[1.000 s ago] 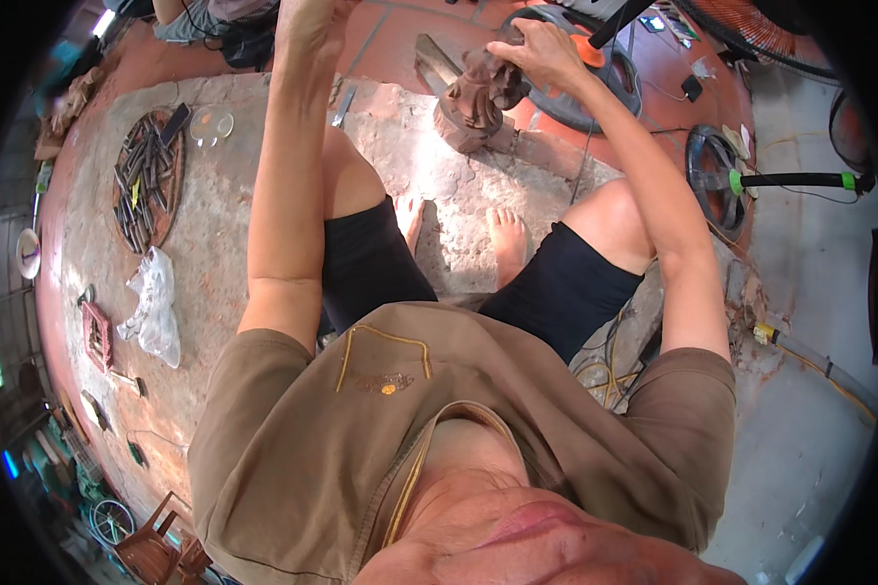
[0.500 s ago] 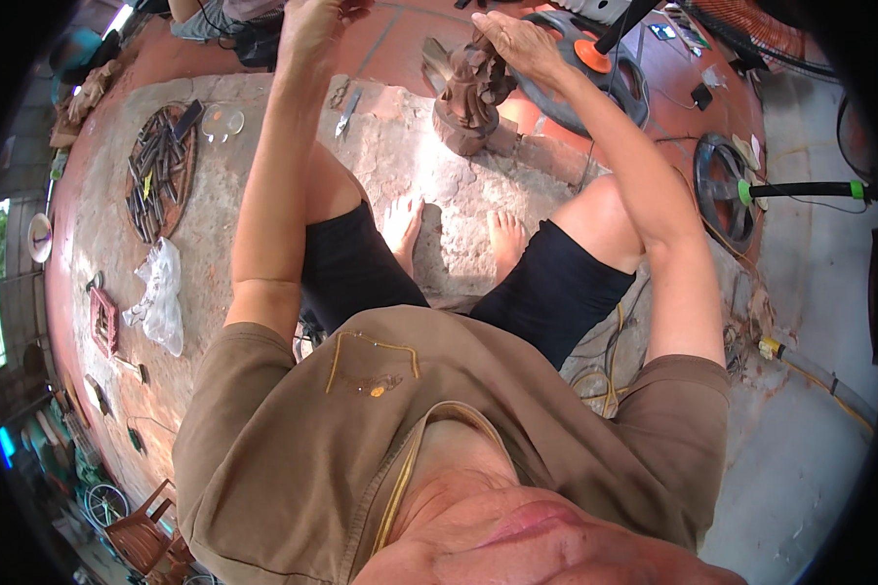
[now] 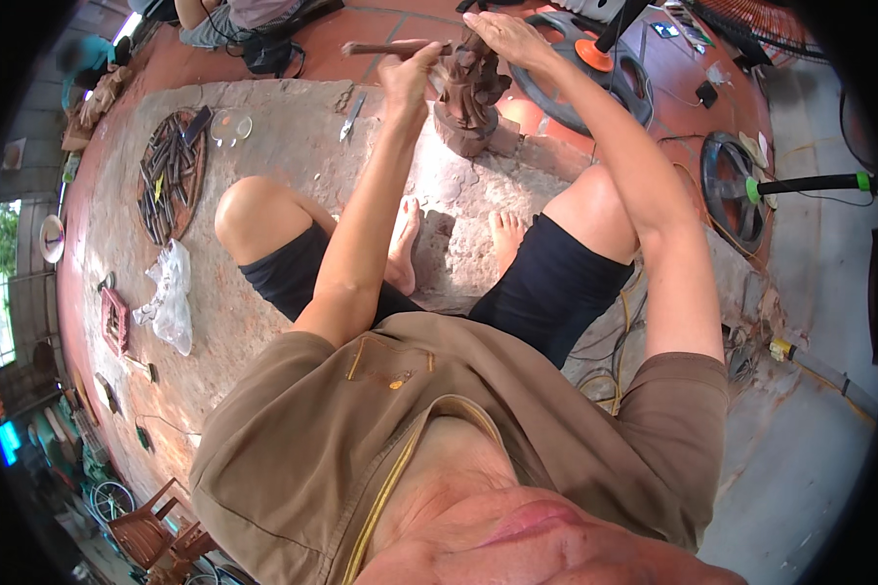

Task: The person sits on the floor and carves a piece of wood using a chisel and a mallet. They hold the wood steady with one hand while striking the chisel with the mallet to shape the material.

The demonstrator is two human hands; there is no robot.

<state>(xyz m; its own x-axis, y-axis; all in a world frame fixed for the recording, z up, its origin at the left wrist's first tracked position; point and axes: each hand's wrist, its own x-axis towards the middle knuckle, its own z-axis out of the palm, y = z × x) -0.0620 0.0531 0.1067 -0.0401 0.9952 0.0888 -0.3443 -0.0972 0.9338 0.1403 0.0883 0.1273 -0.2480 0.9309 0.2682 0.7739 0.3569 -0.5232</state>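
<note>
A dark brown carved wooden figure stands upright on a round base in front of my feet. My right hand lies over its top, fingers reaching to the upper left; what is beneath the fingers is partly hidden. Closed round a brown stick-like tool, my left hand is just left of the figure. The tool lies roughly level, its right end close to the figure's upper part. Whether that end touches the wood I cannot tell.
At left lies a round basket of several carving tools, beside a clear plastic bag. A small blade lies left of the figure. Fan bases and a fan pole stand at right, with cables near my right leg.
My left hand has moved right and down from the upper left, bringing the stick-like tool beside the figure. My left knee now shows. My right hand has hardly moved on the figure.
</note>
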